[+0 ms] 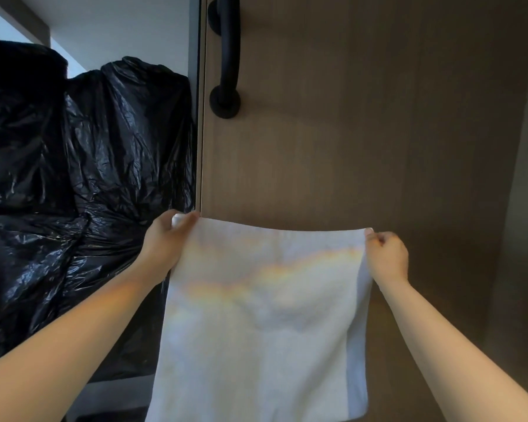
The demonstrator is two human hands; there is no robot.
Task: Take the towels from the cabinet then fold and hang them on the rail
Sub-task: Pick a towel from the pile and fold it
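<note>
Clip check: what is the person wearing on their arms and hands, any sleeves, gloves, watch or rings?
Nothing worn is visible. The left hand and right hand are ungloved, with no rings showing. The left forearm and right forearm are bare to the frame's edge: no sleeves, watch or wristbands.

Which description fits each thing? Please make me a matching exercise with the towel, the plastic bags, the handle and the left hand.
1. towel
2. plastic bags
3. handle
4. left hand

a. shiny black, left of the wooden door
b. grips the towel's upper corner
c. white, hangs in front of the door
d. black bar, mounted on the door

Pairs: 1-c, 2-a, 3-d, 4-b
</note>
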